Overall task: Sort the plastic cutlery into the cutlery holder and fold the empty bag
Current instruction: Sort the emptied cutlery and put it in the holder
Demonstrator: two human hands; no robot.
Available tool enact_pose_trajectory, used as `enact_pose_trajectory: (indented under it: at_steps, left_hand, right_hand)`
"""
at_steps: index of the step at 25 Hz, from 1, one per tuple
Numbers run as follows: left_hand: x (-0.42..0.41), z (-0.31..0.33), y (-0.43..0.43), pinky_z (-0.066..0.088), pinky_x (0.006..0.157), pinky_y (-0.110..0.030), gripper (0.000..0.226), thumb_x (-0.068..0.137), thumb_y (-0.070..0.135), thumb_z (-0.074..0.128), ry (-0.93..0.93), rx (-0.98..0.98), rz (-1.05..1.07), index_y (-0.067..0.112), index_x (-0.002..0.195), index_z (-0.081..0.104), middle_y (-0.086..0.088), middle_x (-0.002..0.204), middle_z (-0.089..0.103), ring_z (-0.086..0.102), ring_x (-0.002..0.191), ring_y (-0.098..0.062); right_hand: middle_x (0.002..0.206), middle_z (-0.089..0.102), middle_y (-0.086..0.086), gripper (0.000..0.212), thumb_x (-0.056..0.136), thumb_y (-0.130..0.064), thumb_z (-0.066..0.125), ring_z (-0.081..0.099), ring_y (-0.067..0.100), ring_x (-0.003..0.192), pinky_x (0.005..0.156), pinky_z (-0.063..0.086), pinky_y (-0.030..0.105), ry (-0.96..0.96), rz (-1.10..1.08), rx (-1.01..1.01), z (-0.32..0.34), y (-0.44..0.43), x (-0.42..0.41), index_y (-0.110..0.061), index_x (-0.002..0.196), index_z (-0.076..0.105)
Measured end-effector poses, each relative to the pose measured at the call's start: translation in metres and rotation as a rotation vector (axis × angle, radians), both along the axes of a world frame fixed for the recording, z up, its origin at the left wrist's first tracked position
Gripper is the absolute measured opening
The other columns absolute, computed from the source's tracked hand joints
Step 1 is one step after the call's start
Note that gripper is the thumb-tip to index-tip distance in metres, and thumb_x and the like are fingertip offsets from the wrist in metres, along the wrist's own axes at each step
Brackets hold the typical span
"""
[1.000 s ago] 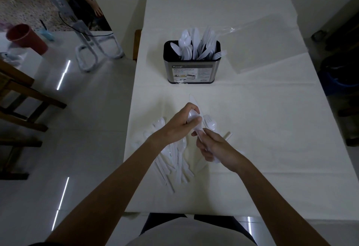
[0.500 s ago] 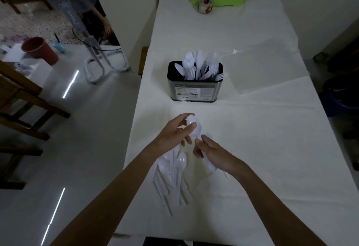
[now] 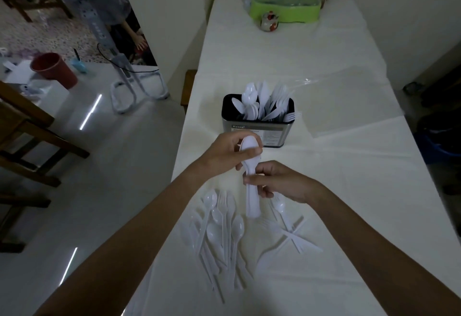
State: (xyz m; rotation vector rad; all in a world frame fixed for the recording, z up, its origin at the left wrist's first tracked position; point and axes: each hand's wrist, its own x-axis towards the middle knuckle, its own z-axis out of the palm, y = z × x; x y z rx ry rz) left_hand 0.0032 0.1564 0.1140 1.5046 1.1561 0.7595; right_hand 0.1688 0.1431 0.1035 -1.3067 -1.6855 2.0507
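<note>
A stack of white plastic spoons (image 3: 251, 186) hangs above the table, held by both hands. My left hand (image 3: 228, 152) pinches the bowls at the top; my right hand (image 3: 277, 181) grips the handles lower down. Just beyond stands the dark metal cutlery holder (image 3: 279, 132), filled with upright white spoons, knives and forks. Loose spoons and forks (image 3: 220, 231) lie on the white tablecloth under my left forearm, and a smaller scatter of cutlery (image 3: 290, 231) lies under my right wrist. The empty clear bag (image 3: 349, 106) lies flat to the right of the holder.
A green tray (image 3: 285, 10) with bottles and a small painted jar (image 3: 269, 21) sits at the table's far end. The table's left edge (image 3: 185, 126) drops to a shiny floor with a fan stand (image 3: 124, 83), a red bucket (image 3: 53, 70) and wooden chairs.
Both hands have lifted the spoon stack off the pile and gathered it upright, nearer the holder. The camera tilted up, showing the table's far end.
</note>
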Motion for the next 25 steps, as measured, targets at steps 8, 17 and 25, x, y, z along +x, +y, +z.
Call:
enact_pose_trajectory:
  at_steps: [8,17,25]
  left_hand:
    - [-0.023,0.004,0.064,0.04,0.075,-0.01,0.018,0.097,0.021,0.049,0.004,0.156,0.602,0.016,0.111,0.059,0.005,0.11,0.059,0.054,0.094,-0.009]
    - [-0.018,-0.055,0.076,0.047,0.073,-0.007,0.039,0.104,0.02,0.027,-0.123,-0.184,0.499,0.018,0.14,0.04,-0.004,0.127,0.055,0.058,0.101,-0.007]
    - [-0.021,-0.069,0.07,0.048,0.067,-0.005,0.037,0.103,0.021,0.03,-0.174,-0.113,0.466,0.016,0.138,0.042,0.003,0.112,0.058,0.06,0.094,-0.003]
  right_hand:
    - [0.047,0.06,-0.001,0.017,0.086,-0.014,0.066,0.054,0.007,0.04,0.047,0.046,0.018,-0.014,-0.506,0.346,0.044,0.103,-0.005,-0.003,0.074,0.064]
    - [0.066,0.07,0.013,0.019,0.079,-0.016,0.074,0.067,0.013,0.051,0.062,0.059,0.043,-0.118,-0.548,0.731,0.009,0.127,-0.033,0.001,0.085,0.068]
    - [0.055,0.059,0.01,0.03,0.074,-0.021,0.077,0.049,0.017,0.051,0.051,0.038,0.024,-0.259,-0.479,1.081,-0.007,0.113,-0.038,0.0,0.065,0.058]
